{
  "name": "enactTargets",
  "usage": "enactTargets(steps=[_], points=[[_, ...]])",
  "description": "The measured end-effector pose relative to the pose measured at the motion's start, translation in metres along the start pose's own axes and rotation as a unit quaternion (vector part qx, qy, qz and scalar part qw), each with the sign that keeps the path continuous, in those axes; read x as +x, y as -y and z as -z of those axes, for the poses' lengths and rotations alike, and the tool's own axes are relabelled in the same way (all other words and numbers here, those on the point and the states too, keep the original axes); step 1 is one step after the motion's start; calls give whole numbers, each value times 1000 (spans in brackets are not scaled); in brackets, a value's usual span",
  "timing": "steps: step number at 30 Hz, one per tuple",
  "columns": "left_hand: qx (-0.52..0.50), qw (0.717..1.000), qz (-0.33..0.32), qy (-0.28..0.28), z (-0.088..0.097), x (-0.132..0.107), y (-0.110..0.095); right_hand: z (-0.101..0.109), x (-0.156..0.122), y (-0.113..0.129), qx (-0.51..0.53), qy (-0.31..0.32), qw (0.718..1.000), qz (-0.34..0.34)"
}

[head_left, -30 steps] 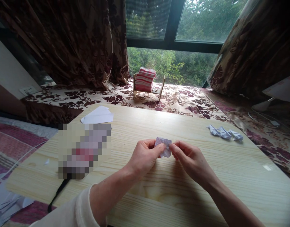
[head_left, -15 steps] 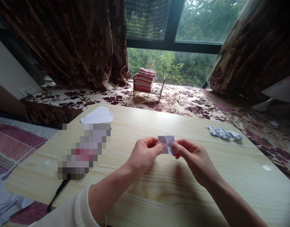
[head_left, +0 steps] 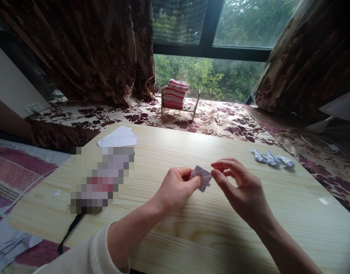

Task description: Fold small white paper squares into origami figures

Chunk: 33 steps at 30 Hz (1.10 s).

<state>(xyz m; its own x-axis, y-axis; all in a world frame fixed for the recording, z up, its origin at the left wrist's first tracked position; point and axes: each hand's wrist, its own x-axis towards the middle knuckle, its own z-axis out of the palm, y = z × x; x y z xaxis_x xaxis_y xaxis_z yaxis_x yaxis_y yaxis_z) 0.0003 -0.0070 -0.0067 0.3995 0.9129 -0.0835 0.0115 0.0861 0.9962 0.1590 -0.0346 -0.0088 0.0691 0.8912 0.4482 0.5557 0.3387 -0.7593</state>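
Observation:
A small folded piece of pale lilac paper (head_left: 202, 177) is held just above the light wooden table (head_left: 177, 236). My left hand (head_left: 176, 187) pinches its left side between thumb and fingers. My right hand (head_left: 240, 188) is at the paper's right edge, thumb and forefinger tips close together beside it, the other fingers curled loosely; whether they grip the paper is unclear.
Three small folded paper pieces (head_left: 273, 159) lie in a row at the table's right. White paper sheets (head_left: 117, 137) lie at the far left, next to a blurred-out patch. A small wooden rack with striped cloths (head_left: 176, 96) stands on the floral window seat.
The paper has turned and tilted in my left hand. My right hand's fingers have come off the fold and opened a little, staying at its right edge.

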Motion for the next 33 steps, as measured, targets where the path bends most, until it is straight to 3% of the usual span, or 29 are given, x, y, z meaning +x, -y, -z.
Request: enactTargets(steps=[4, 8, 17, 20, 25, 30, 33], points=[[7, 1000, -6, 26, -1, -3, -1, -2, 0, 0, -13, 37, 999, 35], [20, 999, 5, 44, -3, -5, 1, -4, -1, -1, -3, 19, 1000, 10], [-1, 1000, 2, -5, 1, 0, 1, 1, 1, -2, 25, 27, 997, -66], [22, 1000, 2, 10, 1, -1, 1, 2, 1, -2, 44, 16, 998, -52], [61, 998, -11, 29, 0, -3, 2, 0, 0, -2, 65, 58, 996, -11], [67, 997, -2, 43, -2, -5, 0, -1, 0, -5, 111, 75, 991, -24], [11, 998, 19, 53, -3, -4, -3, 1, 2, -5, 131, 63, 987, -62]])
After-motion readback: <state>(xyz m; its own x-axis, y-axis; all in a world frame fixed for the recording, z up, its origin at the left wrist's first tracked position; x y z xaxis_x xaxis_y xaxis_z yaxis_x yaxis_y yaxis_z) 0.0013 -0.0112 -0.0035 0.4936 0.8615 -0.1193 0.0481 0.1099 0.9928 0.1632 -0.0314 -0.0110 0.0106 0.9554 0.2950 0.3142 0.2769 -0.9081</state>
